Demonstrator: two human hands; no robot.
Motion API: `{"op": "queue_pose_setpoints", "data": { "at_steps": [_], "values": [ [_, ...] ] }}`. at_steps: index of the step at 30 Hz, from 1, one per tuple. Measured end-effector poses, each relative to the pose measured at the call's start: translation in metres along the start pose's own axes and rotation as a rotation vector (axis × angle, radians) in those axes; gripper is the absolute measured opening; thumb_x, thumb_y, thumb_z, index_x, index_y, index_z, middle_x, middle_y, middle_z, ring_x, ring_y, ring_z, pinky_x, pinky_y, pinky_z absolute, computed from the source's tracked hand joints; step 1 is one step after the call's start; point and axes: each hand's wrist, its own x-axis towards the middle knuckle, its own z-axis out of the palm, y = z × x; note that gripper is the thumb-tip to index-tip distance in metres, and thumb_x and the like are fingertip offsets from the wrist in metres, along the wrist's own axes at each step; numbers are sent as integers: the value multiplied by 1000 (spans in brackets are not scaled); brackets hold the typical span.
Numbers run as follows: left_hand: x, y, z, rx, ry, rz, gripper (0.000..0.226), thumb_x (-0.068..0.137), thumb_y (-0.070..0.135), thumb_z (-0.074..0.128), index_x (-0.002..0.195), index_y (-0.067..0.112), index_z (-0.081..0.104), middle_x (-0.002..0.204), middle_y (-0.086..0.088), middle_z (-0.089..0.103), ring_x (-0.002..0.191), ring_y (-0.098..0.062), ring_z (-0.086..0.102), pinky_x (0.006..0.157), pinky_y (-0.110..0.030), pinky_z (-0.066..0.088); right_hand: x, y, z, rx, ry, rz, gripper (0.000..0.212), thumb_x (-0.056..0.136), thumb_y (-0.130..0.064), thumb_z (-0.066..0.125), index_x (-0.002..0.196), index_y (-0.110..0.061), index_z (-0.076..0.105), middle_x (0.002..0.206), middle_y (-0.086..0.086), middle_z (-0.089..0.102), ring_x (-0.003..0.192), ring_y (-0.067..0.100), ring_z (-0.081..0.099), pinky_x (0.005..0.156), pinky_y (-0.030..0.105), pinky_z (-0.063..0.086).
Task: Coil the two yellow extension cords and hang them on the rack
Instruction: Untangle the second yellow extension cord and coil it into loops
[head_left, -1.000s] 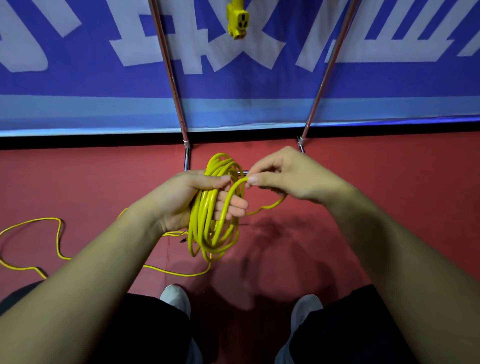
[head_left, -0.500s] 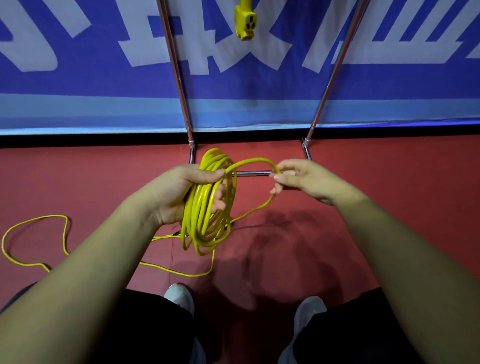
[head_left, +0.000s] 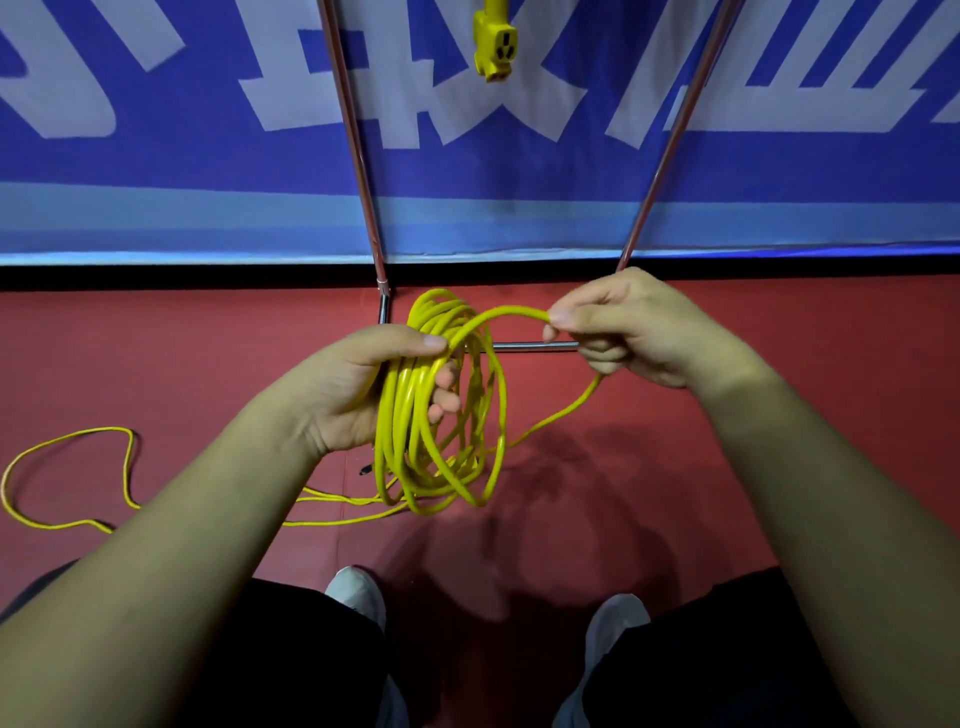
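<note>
Coiling step: centre frame, left hand (head_left: 358, 395) is gripping the yellow cord coil (head_left: 436, 447); right hand (head_left: 639, 332) is pinching a fresh loop. Slack cord (head_left: 128, 467) is trailing lower left. Next: seating the loop in the grip. Upper centre, a yellow socket end (head_left: 496, 49) is hanging by the rack (head_left: 356, 156).

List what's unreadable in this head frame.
- Head view: the socket hangs by a cord that leaves the top edge, as does the rack. What the socket hangs from is cut off.
- Head view: the loose cord on the floor passes behind the left forearm, so its end is hidden.
- Head view: the left hand has its fingers partly behind the coil, and the overlapping loops can't be counted.
</note>
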Motion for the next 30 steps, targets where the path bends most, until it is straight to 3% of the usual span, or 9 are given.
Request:
{"op": "queue_pose_setpoints", "data": {
  "at_steps": [7,10,14,16,18,21,23,25,30],
  "values": [
    [3,-7,12,54,3,-21,9,89,15,58,92,7,54,53,6,57,42,-8,56,43,-20,45,-4,-11,31,-317,-90,-23,19,88,-17,69,78,-1,72,47,10,37,46,18,29,46,27,23],
    [-1,-3,22,-19,-129,-29,14,76,22,64,79,9,60,47,6,48,35,-7,47,39,-18,38,0,-4,33,-391,-61,-76,28,88,-24,70,78,2,68,47,2,45,47,18,36,46,27,26],
    [0,5,8,-266,-299,6,14,78,18,72,81,8,63,49,9,46,35,-3,44,41,-19,38,6,32,2,-505,-179,27,26,88,-31,70,83,-6,67,74,5,64,71,10,54,72,30,42],
    [-2,10,3,-308,-303,18,15,79,19,72,82,8,62,50,10,47,36,-3,45,42,-19,39,8,54,-14,-595,-210,108,18,90,-29,67,89,-12,69,86,0,69,82,7,57,85,35,43],
    [-7,14,5,-248,-227,22,25,71,23,79,81,9,61,50,9,47,36,-4,45,42,-19,39,8,66,-19,-456,-137,138,12,94,-20,63,91,-10,69,87,8,72,87,13,65,92,36,47],
    [-14,15,12,-19,-17,53,59,43,37,89,81,9,54,46,2,55,37,-4,53,40,-19,44,13,58,-12,-135,58,58,16,99,-14,52,96,-6,65,62,7,50,60,23,61,71,32,50],
    [-18,16,20,39,28,65,59,38,35,85,80,9,53,44,0,57,36,-4,55,38,-17,44,14,44,-6,-51,132,22,22,102,-21,47,95,-11,65,58,0,34,44,14,37,53,27,38],
    [-19,17,24,17,27,71,50,41,31,72,79,8,49,40,-1,55,32,-4,53,35,-16,42,15,35,-4,-136,140,-7,25,102,-25,49,90,-15,68,56,-2,32,46,13,24,48,24,26],
    [-17,13,22,-31,5,119,49,48,38,75,78,12,45,38,3,52,30,-1,50,34,-15,40,12,22,7,-446,87,-102,23,98,-21,57,89,-8,73,55,-5,43,47,5,34,47,18,28]
  ]
}}
